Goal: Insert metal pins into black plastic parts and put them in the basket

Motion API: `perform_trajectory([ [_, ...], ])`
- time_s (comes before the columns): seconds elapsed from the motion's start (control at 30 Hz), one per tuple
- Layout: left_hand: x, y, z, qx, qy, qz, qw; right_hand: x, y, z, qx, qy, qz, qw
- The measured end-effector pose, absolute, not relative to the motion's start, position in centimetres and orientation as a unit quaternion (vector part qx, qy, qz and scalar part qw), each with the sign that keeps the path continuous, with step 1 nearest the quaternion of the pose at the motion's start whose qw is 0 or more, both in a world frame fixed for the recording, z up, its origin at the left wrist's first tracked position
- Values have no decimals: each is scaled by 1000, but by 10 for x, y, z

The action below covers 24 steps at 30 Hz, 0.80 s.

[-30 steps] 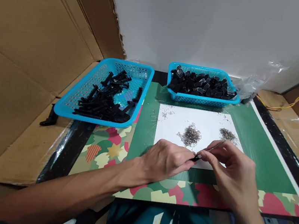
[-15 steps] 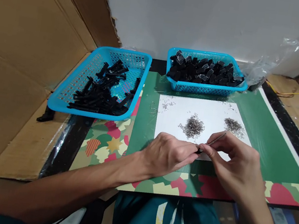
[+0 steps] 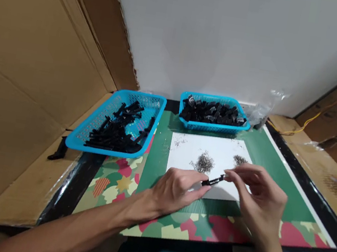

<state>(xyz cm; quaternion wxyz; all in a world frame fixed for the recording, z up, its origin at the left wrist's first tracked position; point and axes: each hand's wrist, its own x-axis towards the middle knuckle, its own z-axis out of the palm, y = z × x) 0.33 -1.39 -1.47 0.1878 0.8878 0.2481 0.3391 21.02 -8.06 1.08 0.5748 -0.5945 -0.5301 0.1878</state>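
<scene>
My left hand (image 3: pixel 179 187) is closed, thumb and forefinger pinching one end of a slim black plastic part (image 3: pixel 213 181) with a slot along it. At the part's other end, the fingertips of my right hand (image 3: pixel 256 195) are pinched together on it. Whether a thin metal tool is still in the right hand, I cannot make out. Just beyond the hands, a pile of tiny metal wire pieces (image 3: pixel 204 162) lies on a white sheet (image 3: pixel 179 157). A smaller pile of similar pieces (image 3: pixel 240 160) sits farther right, partly behind the right hand.
On the left stands a blue basket (image 3: pixel 72 140) of long black parts; a second blue basket (image 3: pixel 213 128) at the back holds shorter black pieces. One black part (image 3: pixel 60 149) lies outside the left basket. Cardboard (image 3: pixel 22 56) walls the left side. A clear plastic bag (image 3: pixel 260 115) is at back right.
The view has tilted up, so baskets and sheet sit lower. More of the black part shows between my hands. The thin metal tool seen in my right hand earlier no longer shows.
</scene>
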Motion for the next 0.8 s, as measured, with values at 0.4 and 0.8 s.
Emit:
perform_trajectory([
  [0.4, -25, 92, 72, 793, 496, 352, -20, 254, -100, -44, -591, -507, 372, 505],
  [0.8, -16, 179, 87, 826, 540, 155, -53, 256, -92, -57, -554, -488, 421, 526],
])
